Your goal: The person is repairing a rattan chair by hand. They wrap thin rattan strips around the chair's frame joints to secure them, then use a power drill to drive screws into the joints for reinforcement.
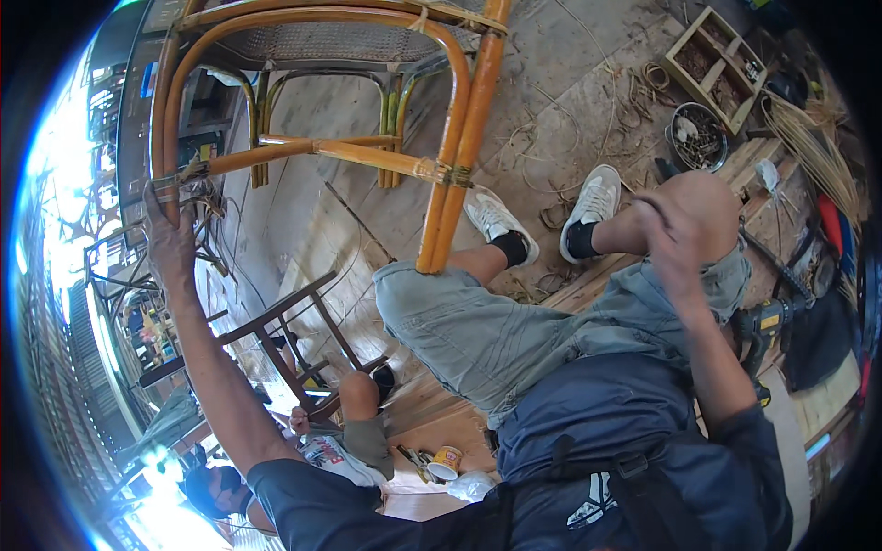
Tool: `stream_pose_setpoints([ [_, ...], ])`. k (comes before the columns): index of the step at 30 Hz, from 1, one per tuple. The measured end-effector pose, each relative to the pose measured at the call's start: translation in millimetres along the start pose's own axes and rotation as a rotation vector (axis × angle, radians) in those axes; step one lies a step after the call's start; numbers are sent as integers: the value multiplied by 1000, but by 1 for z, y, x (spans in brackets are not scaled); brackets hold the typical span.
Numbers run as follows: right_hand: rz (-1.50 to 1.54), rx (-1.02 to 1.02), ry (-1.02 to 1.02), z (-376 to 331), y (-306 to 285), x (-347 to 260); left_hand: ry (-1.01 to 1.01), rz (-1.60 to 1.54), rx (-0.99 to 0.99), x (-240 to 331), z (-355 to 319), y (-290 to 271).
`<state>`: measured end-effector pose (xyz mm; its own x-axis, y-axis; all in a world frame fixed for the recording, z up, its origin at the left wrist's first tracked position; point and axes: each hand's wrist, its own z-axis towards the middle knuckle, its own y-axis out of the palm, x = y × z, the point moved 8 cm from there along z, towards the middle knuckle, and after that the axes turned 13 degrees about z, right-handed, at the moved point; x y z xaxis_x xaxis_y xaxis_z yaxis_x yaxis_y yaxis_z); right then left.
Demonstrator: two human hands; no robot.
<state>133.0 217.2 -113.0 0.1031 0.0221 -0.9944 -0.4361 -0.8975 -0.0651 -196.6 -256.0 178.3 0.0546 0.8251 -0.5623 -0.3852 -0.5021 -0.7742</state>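
An orange-brown rattan chair frame [377,158] stands in front of me, with a woven cane panel [322,44] near the top. Its joints are wrapped with binding strips [450,174]. One doubled leg comes down onto my left knee. At the lower end of the other near leg, my left hand [170,241] is closed round the pole, arm stretched out. My right hand [675,246] is at my bent right knee, with nothing plainly visible in it. Its fingers are blurred, so their grip is unclear.
A divided wooden box [715,69] and a metal bowl of scraps [695,138] sit at far right, near a cordless drill [763,321]. Cane offcuts [634,110] litter the floor. At left, another person [344,450] sits by a dark chair frame [285,340]. A yellow tub [445,462] stands beside pliers.
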Motion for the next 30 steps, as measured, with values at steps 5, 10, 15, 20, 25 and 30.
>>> stream_pose_setpoints([
  [5,267,-308,341,36,134,57,-4,58,26,-13,8,11],
  [10,465,-455,409,37,230,67,-26,24,-15,-32,22,31],
  [15,641,-457,584,35,267,60,-1,11,17,-46,38,43],
  [20,781,-543,540,47,282,49,-63,-1,-72,-56,47,58],
  [25,770,-333,246,98,247,17,1,-30,-3,-56,47,54],
  [30,695,-177,304,169,238,3,-50,214,325,31,-8,8],
])
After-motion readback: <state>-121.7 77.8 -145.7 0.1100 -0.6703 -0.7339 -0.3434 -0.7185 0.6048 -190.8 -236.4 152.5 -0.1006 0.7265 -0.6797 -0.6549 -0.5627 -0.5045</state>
